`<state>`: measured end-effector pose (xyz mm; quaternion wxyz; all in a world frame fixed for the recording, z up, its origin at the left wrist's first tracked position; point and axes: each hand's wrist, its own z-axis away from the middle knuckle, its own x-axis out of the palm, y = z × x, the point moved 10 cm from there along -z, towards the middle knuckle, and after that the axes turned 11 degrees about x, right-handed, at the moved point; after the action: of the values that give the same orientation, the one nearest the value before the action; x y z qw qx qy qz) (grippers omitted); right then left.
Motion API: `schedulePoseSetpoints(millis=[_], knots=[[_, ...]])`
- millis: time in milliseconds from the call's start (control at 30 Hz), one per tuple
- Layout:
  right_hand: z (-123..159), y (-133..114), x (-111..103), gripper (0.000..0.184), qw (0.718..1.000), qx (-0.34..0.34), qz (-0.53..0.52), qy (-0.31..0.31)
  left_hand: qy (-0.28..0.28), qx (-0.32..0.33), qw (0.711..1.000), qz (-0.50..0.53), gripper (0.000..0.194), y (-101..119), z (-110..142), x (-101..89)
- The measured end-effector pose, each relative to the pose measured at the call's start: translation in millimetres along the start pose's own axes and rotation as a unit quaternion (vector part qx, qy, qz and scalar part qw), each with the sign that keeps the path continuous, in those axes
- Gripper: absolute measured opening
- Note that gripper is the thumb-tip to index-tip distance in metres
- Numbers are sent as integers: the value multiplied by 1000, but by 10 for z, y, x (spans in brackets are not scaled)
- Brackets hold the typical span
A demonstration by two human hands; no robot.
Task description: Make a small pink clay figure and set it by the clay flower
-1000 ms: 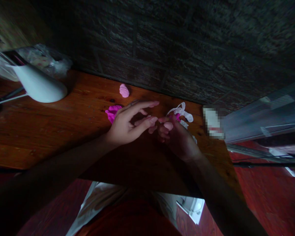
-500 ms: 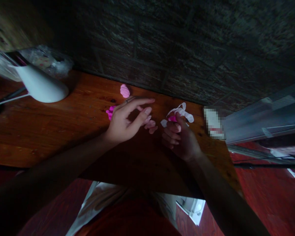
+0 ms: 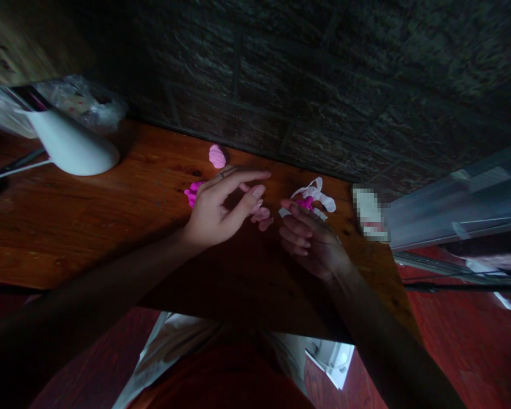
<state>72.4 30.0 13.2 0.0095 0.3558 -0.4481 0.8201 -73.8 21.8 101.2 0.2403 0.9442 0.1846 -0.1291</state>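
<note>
My left hand [image 3: 219, 210] hovers over the wooden table, thumb and index finger well apart in a loose curve, a ring on one finger. Rosy bumps right of its thumb look like its own curled fingertips; I see nothing surely held. Opposite it, my right hand [image 3: 313, 238] has the thumb stretched out and the other fingers half curled, palm partly showing and nothing plainly in it. Behind my left hand lies a crinkled magenta piece [image 3: 191, 193], partly covered. A pale pink lump [image 3: 217, 156] sits farther back. White strips [image 3: 321, 199] and another magenta bit [image 3: 305, 203] lie beyond my right hand.
The wooden table [image 3: 153, 170] meets a dark brick wall [image 3: 281, 85]. At left stand a white, vase-shaped object [image 3: 74, 142] with a cord and a clear plastic bag [image 3: 85, 108]. A blurred-out pale object [image 3: 370, 213] lies near the right edge.
My hands, close together a second ago, have drawn apart. The right thumb, pressed over the curled fingers half a second ago, now stretches out. My left hand has hardly moved since then.
</note>
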Motion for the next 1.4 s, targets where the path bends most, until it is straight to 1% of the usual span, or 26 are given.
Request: schedulePoseSetpoints(millis=[33,133,167,200,233,267,367,400,500,567,667,700,800,833,867,900,933,1000,1033,1100,1233,1267,1333,1367,1400], knots=[[-4,13,-8,12,1000,11,-5,4,-1,-2,1000,-1,25,-4,0,3],[-3,86,13,39,998,61,0,-8,-1,-1,1000,-5,25,0,-5,3],[-1,115,36,46,997,78,5,-21,-2,1,1000,-6,25,6,-8,3],[0,136,58,50,996,89,7,-32,-2,3,1000,-7,24,11,-10,2],[-3,140,65,48,995,89,4,-36,-3,4,1000,-6,24,15,-11,5],[-9,136,55,42,996,82,-3,-30,-4,4,1000,-5,24,17,-10,8],[-26,107,-13,11,999,43,-19,15,-6,2,1000,-1,24,11,-2,18],[-25,100,-15,6,999,31,-8,23,-7,-1,1000,-1,24,5,2,21],[-4,102,72,21,998,22,59,-3,-12,-5,1000,-4,25,-2,8,28],[19,105,93,22,996,28,83,-16,-14,-8,1000,-7,25,-6,9,29],[30,109,-4,23,996,48,75,14,-17,-12,1000,-6,25,-16,11,34],[25,121,-50,28,996,58,65,29,-16,-9,1000,-4,25,-13,11,34],[-7,156,-126,56,995,80,36,56,-7,16,1000,12,24,23,4,32],[-20,155,-126,60,995,79,28,58,-6,21,1000,14,23,29,4,33],[-32,149,-112,61,995,75,22,56,-7,22,1000,15,23,29,4,38],[-40,140,-88,56,996,70,18,51,-10,19,1000,15,23,25,4,43],[-43,131,-58,48,997,65,16,43,-12,15,1000,14,22,19,5,47],[-33,114,-3,26,998,56,22,28,-16,6,1000,11,22,11,5,50],[-22,102,15,19,998,49,30,22,-19,4,1000,10,22,10,5,52],[2,81,30,22,998,35,48,13,-22,-1,1000,6,23,3,6,54],[11,99,36,29,997,34,74,-10,-15,5,1000,13,22,6,6,46],[9,85,28,28,997,24,76,-10,-13,10,1000,17,22,11,6,44],[6,35,17,19,997,-8,79,-7,-12,18,1000,19,22,18,6,45],[6,16,18,18,996,-21,82,-8,-11,22,1000,17,22,24,6,44],[6,4,23,21,996,-31,86,-10,-12,24,1000,15,22,25,6,45]])
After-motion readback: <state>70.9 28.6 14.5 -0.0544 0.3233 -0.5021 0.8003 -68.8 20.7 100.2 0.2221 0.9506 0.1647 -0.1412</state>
